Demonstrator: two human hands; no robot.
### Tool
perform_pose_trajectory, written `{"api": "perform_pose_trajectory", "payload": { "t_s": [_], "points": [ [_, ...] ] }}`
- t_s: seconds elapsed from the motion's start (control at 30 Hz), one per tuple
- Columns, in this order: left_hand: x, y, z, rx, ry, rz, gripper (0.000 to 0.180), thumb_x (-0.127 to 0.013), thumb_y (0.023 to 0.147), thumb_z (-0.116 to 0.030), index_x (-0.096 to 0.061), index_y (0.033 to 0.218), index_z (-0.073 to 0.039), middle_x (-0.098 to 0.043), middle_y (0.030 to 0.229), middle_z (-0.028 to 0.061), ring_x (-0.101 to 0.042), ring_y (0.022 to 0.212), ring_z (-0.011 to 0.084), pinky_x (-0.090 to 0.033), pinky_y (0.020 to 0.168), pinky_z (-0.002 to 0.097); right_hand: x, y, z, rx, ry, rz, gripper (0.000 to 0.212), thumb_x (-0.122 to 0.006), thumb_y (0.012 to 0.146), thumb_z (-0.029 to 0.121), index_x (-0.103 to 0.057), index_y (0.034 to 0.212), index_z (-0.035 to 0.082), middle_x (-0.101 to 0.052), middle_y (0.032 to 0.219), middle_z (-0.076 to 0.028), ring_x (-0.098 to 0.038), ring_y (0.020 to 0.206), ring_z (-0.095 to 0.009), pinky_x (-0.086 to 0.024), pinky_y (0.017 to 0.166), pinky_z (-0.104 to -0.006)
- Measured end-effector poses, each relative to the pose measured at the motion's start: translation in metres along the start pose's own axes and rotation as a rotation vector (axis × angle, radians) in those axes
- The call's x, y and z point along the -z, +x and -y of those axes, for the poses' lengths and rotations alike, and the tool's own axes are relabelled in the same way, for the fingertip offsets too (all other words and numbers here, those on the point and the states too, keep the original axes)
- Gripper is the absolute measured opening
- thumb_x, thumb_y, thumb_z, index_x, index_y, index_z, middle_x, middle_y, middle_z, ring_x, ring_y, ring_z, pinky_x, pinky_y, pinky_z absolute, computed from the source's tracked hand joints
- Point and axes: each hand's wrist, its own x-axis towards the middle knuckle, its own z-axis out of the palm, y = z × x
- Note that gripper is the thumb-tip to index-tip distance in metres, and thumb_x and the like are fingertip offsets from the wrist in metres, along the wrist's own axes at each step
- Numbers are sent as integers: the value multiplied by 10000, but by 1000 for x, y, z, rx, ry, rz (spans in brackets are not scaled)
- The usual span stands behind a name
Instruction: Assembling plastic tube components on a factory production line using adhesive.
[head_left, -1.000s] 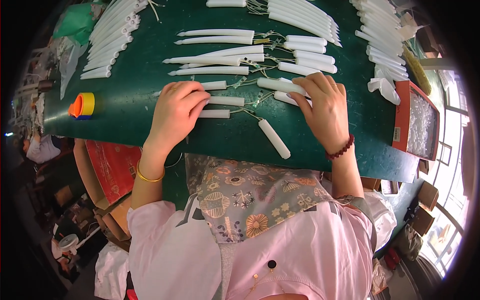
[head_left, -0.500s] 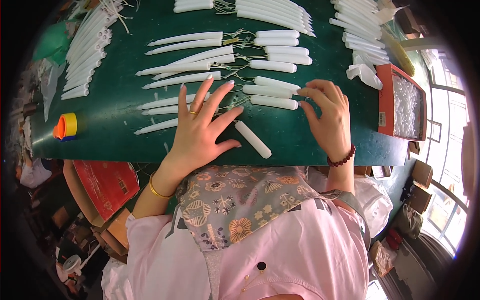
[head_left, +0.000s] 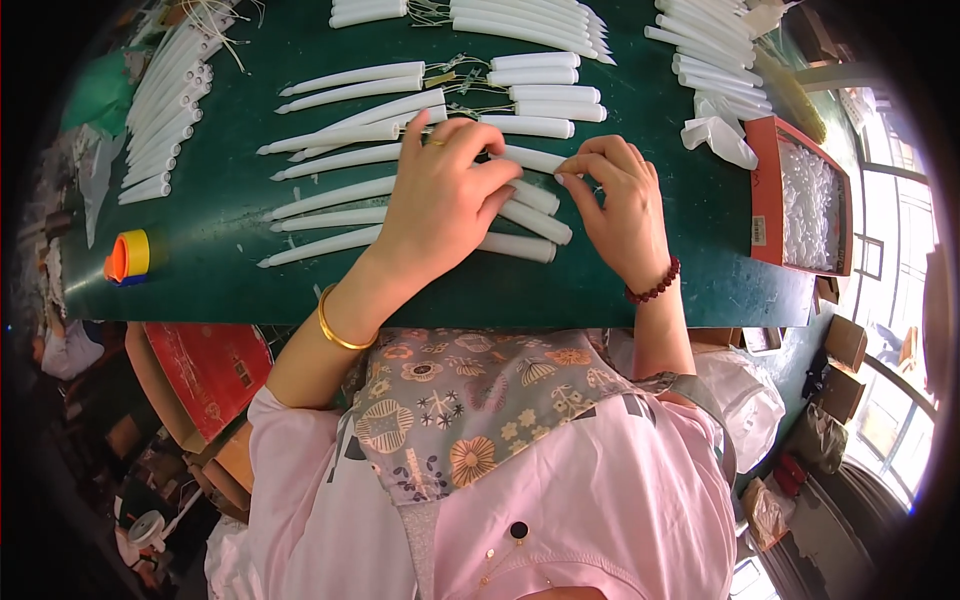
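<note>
On the green table lie rows of long white candle-shaped tapers (head_left: 340,187) with pointed tips, and shorter white tubes (head_left: 535,61) to their right. Thin wires (head_left: 462,80) join them where the gap shows. My right hand (head_left: 622,210) pinches the right end of one short white tube (head_left: 532,158). Bent over that tube's left end is my left hand (head_left: 440,195), fingers closed; what lies between them is hidden. Below the left hand's fingers, several short tubes (head_left: 530,222) slant down to the right. The hand covers their left ends and the wires there.
Farther off lies another row of tapers (head_left: 520,30). Piles of white tapers (head_left: 165,110) and white tubes (head_left: 700,45) lie at the sides. An orange-red box (head_left: 765,190) of small white pieces is at right, rolls of coloured tape (head_left: 130,255) at left. The table's near edge (head_left: 520,325) fronts me.
My left hand has moved right, its spread fingers closing in by the short tube. My right hand has shifted slightly left. The lower short tubes now slant differently, and the angled one lies flatter.
</note>
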Motion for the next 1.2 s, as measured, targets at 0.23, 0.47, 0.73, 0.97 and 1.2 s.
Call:
{"api": "perform_pose_trajectory", "payload": {
  "t_s": [0.23, 0.47, 0.73, 0.97, 1.2],
  "points": [
    [5, 17, 13, -155, -73, 76, 102, -842, 784, -142, -754, 835, -129, -633, 912, -19, -620, 926, 193, -397, 1065, 459, 9, -7, 8, 128, -12, -33, 117, -806, 831, 81, -766, 937, 105, -655, 939, -22, -641, 877, -232, -447, 786, -370],
    [-4, 19, 22, -309, -5, 66, 68, -815, 804, -139, -752, 830, -141, -618, 854, -27, -625, 897, 181, -402, 994, 436, 0, -14, 2, 169, -5, -27, 155, -834, 807, 111, -759, 941, 124, -646, 912, 1, -628, 849, -212, -435, 748, -365],
    [-9, 24, 11, -158, -151, 107, 57, -805, 808, -107, -754, 832, -115, -655, 904, -5, -629, 942, 205, -406, 943, 431, -2, -9, 10, 206, -151, -62, 127, -817, 811, 107, -737, 907, 129, -660, 880, 5, -639, 753, -220, -457, 699, -365],
    [-2, 27, 8, -199, -99, 131, 118, -777, 750, -63, -668, 795, -47, -673, 971, 89, -631, 976, 301, -432, 917, 482, 0, 6, 9, 211, -401, 316, 150, -740, 729, 171, -698, 856, 104, -651, 885, -84, -674, 882, -260, -536, 741, -386],
    [2, 30, -11, -94, -138, 123, 120, -818, 759, -49, -718, 824, -52, -707, 954, 48, -641, 974, 278, -403, 1008, 454, 62, -25, 4, -129, 37, 143, 140, -641, 892, 179, -714, 843, 70, -708, 812, -148, -703, 765, -375, -562, 707, -469]
  ]
}}
